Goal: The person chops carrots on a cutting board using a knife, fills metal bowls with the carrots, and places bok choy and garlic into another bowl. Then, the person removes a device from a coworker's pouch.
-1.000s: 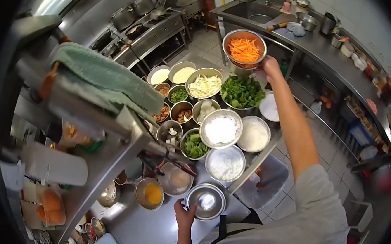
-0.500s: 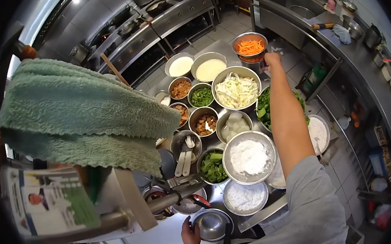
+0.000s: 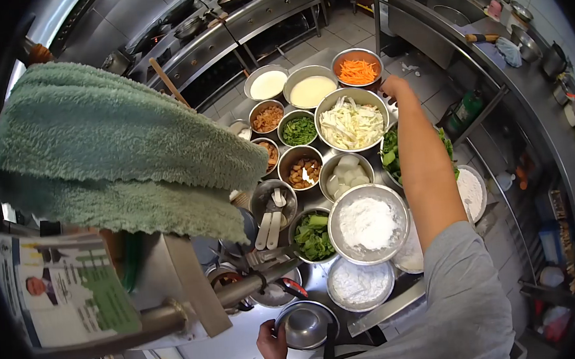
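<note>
My left hand (image 3: pixel 271 341) grips the left rim of a shiny metal bowl (image 3: pixel 307 325) at the counter's near edge. Stretched forward across the counter, my right hand (image 3: pixel 395 89) is beside a metal bowl of shredded carrots (image 3: pixel 358 72) and the far right rim of a bowl of sliced cabbage (image 3: pixel 350 125). Its fingers are partly hidden, and whether they hold anything is unclear. Under that forearm lies a bowl of leafy greens (image 3: pixel 390 155), partly covered. Closer in, a bowl of white powder (image 3: pixel 369 224) overlaps another powder bowl (image 3: pixel 360 284).
A green towel (image 3: pixel 119 151) hangs over a rail at left, blocking part of the counter. Bowls of batter (image 3: pixel 311 91), chopped herbs (image 3: pixel 299 130) and white chunks (image 3: pixel 346 175) crowd the middle. Stoves (image 3: pixel 269 17) stand beyond; a sink counter (image 3: pixel 492 52) is at right.
The carrot bowl has shifted left and now sits close behind the cabbage bowl; a second orange-filled vessel below it no longer shows. My left hand and its bowl have moved slightly left.
</note>
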Demonstrator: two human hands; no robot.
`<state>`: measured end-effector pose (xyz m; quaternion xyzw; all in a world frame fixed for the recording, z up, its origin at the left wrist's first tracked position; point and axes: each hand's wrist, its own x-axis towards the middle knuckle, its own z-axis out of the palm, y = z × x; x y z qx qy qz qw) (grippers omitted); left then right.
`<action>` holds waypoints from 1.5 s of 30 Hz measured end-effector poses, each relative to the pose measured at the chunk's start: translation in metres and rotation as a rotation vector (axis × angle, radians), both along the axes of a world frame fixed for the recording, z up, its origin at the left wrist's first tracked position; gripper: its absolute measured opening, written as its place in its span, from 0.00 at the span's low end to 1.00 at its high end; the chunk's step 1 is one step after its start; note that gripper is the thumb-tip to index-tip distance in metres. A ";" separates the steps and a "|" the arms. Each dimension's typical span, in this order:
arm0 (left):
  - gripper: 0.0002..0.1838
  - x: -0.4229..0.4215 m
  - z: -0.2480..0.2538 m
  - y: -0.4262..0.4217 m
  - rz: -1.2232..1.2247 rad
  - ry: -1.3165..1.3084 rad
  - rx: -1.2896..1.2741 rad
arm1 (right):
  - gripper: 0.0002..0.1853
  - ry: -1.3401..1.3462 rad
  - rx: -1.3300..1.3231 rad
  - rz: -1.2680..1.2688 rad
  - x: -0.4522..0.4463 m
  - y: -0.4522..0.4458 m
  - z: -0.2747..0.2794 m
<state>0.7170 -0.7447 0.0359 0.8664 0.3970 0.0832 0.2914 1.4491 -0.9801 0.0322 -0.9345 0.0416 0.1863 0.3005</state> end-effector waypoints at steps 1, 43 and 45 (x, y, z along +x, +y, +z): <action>0.09 -0.004 0.001 0.003 -0.003 0.043 -0.020 | 0.13 0.052 0.016 -0.014 -0.008 -0.007 0.007; 0.12 -0.020 0.006 0.023 -0.287 0.136 0.001 | 0.15 -0.718 0.249 0.065 -0.310 -0.091 0.066; 0.12 -0.019 0.012 0.024 -0.303 0.198 -0.044 | 0.14 -0.684 0.423 -0.009 -0.304 -0.095 0.060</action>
